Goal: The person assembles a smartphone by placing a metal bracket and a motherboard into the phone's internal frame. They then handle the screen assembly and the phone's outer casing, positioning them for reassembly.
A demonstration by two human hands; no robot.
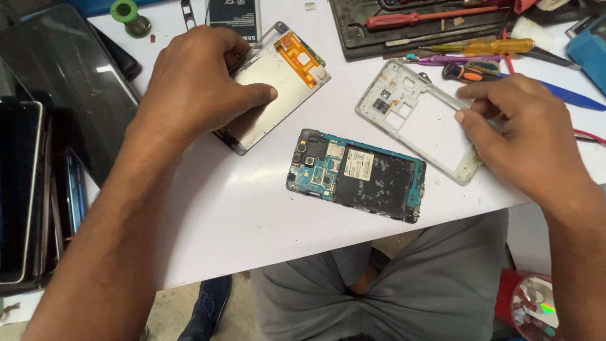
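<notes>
Under our left hand (192, 85) lies the silver metal phone screen frame with its orange flex cable (278, 79), thumb and fingers (255, 95) pressing it flat so it cannot slide on the white desk (240, 215). Our right hand (524, 139) pinches the pale plastic phone midframe (413, 117) by its edge. Between the fingers, untouched, rests the blue-green circuit board (356, 175).

tablet screen (63, 82): big, dark, glossy, far left of table, lying tilted
phone stack (25, 189): left edge, dark screens, set upright side by side
board label (358, 165): small pale rectangle w/ print, on blue circuit board (353, 175), table centre
</notes>
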